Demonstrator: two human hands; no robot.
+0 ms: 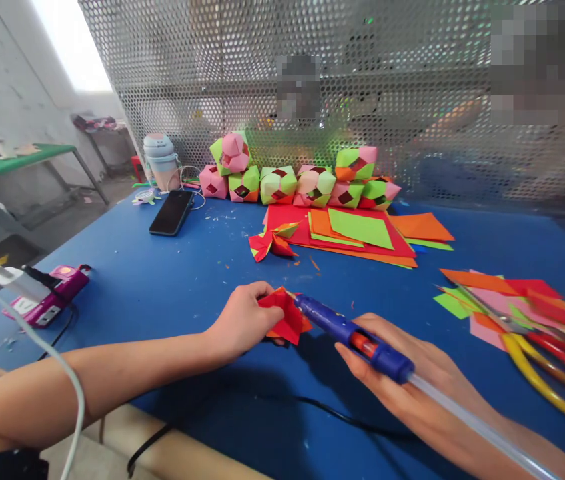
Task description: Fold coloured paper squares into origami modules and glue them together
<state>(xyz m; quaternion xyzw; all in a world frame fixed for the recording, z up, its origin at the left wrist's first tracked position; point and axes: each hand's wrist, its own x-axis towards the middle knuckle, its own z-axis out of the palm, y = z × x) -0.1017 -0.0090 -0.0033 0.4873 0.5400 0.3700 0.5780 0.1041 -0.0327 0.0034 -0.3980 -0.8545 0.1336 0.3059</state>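
Pinched in my left hand [247, 317] is a folded red and orange paper piece [288, 319], held above the blue table. My right hand [392, 360] grips a dark blue hot glue gun [329, 317]; its tip meets the upper right edge of the folded paper. A clear glue stick [467, 417] runs out of the gun's back end toward the lower right. Beyond my hands lies another folded paper piece [273, 241] in red, orange and green.
Several folded paper balls [278, 185] line the back by the perforated metal panel [187, 80]. Coloured sheets [359, 228] lie before them. Scissors [537, 380] and paper scraps are at right. A phone [172, 213], bottle [161, 160] and purple power strip [65, 293] are at left; cables cross the front.
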